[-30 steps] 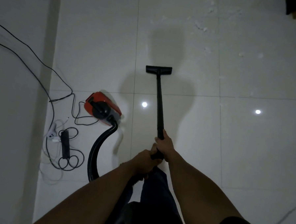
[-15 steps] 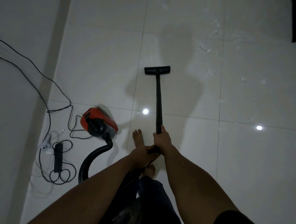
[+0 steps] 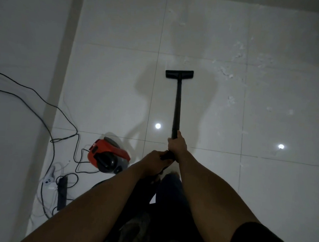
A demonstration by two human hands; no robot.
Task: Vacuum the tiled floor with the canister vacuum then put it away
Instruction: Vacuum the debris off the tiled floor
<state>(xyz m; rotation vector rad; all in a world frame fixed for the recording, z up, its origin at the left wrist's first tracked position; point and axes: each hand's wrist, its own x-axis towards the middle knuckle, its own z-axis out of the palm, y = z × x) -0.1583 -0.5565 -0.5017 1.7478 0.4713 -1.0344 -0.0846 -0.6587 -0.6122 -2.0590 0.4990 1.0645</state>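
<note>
"While I watch the head view, note the shift: the floor nozzle (image 3: 179, 74) has advanced over the tiled floor (image 3: 111, 81) and now lies near the white debris (image 3: 229, 74) on its right, which sat well ahead a second ago. The red canister vacuum (image 3: 107, 155) has dropped back level with the hands, beside the cords (image 3: 51, 140). Judged stage: mid-sweep, litter uncollected, putting away far off."

"Grip? Any lettering?"

"Grip: right hand (image 3: 176, 149), fingers curled round the black wand (image 3: 177, 107) at its near end; left hand (image 3: 156, 157) just behind, wrapped on the same wand, fingertips hidden from me. Lettering: none legible; a pale mark on the canister's shell may be a logo, too blurred to read."
</note>
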